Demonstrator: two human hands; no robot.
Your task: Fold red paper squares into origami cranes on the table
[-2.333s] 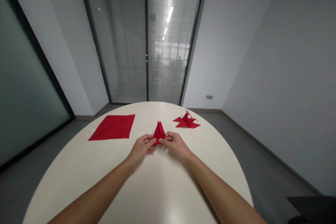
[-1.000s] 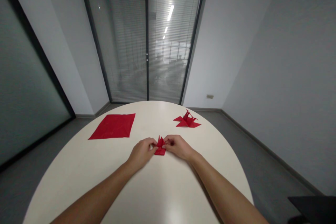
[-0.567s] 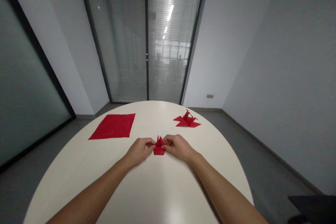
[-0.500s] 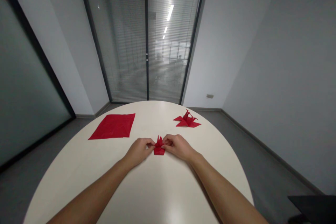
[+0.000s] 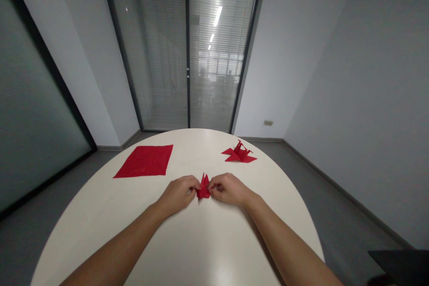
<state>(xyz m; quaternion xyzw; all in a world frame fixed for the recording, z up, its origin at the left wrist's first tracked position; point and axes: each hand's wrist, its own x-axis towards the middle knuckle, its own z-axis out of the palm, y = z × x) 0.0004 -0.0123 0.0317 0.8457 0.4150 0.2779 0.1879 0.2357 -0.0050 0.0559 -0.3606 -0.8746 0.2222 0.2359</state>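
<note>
A small piece of folded red origami paper (image 5: 203,189) stands at the middle of the white round table (image 5: 204,241), two narrow points sticking up from it. My left hand (image 5: 181,191) pinches its left side between thumb and fingers. On the opposite side, my right hand (image 5: 228,189) grips the right edge in a similar pinch. Fingertips of both hands cover parts of the paper's sides.
Flat red paper (image 5: 144,161) lies at the table's back left. Folded red paper cranes (image 5: 239,153) rest at the back right, overlapping. Beyond the table is a glass partition with blinds (image 5: 167,62). A dark object (image 5: 402,262) shows at the lower right.
The folded paper's lower part looks narrower and more pointed now, no longer a flat-bottomed block. Both hands have shifted only slightly and keep their pinch.
</note>
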